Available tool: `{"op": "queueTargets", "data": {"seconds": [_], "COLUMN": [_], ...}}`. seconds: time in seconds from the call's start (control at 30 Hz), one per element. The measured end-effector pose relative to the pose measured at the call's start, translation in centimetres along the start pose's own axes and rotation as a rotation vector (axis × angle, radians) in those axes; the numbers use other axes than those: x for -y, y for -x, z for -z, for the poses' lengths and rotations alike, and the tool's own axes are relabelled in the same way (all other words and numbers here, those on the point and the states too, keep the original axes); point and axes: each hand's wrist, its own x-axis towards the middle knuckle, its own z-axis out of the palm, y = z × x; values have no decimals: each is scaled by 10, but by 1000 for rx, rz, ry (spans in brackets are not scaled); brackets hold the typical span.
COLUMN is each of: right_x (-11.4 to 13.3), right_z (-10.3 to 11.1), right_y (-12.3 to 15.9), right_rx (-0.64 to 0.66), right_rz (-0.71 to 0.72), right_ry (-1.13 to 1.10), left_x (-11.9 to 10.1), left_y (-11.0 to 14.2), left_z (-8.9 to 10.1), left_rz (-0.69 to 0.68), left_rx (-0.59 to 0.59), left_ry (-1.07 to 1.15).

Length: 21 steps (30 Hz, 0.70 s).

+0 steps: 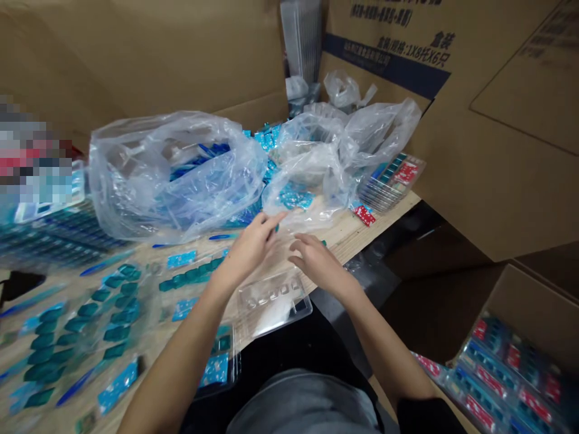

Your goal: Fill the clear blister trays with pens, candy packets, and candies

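My left hand [253, 244] is over the wooden table, index finger stretched forward. A small teal piece [277, 228] shows between its finger and thumb. My right hand [316, 262] is beside it with fingers curved and apart, and nothing visible in them. Just below both hands, a clear plastic tray [275, 298] with moulded hollows lies at the table's near edge. In front of the fingers sits an open clear plastic bag [312, 169] with blue printed packets [296, 196] inside. A row of teal pieces [190, 275] lies left of my left forearm.
A larger clear bag [181, 199] holds blue sticks. Filled trays are stacked at the left [54, 235]; another filled tray [391, 181] leans at the right. Cardboard boxes [497, 114] rise behind. An open carton [534, 301] of packed trays stands lower right.
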Motion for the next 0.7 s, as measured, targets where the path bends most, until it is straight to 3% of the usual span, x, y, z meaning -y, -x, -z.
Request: {"op": "queueTargets", "data": {"seconds": [0.1, 0.2, 0.27, 0.33, 0.4, 0.47, 0.7], "right_x": [-13, -26, -35, -46, -57, -66, -55], "right_z": [4, 13, 14, 10, 4, -2, 6], "right_y": [8, 1, -19, -46, -69, -80, -37], "right_rx": [-104, -463, -587, -463, -292, -217, -466], "right_rz": [19, 28, 127, 166, 44, -58, 60], "right_ry": [-43, 69, 223, 341, 377, 373, 313], "left_x": [37, 58, 58, 50, 38, 25, -6], "left_y": [-15, -23, -28, -34, -39, -37, 5], "left_z": [-7, -16, -23, -28, -29, -26, -10], "left_rz": [187, 253, 270, 279, 291, 306, 482], "left_rx": [-2, 10, 16, 2, -27, -62, -77], "left_ry": [-21, 29, 87, 155, 235, 331, 835]}}
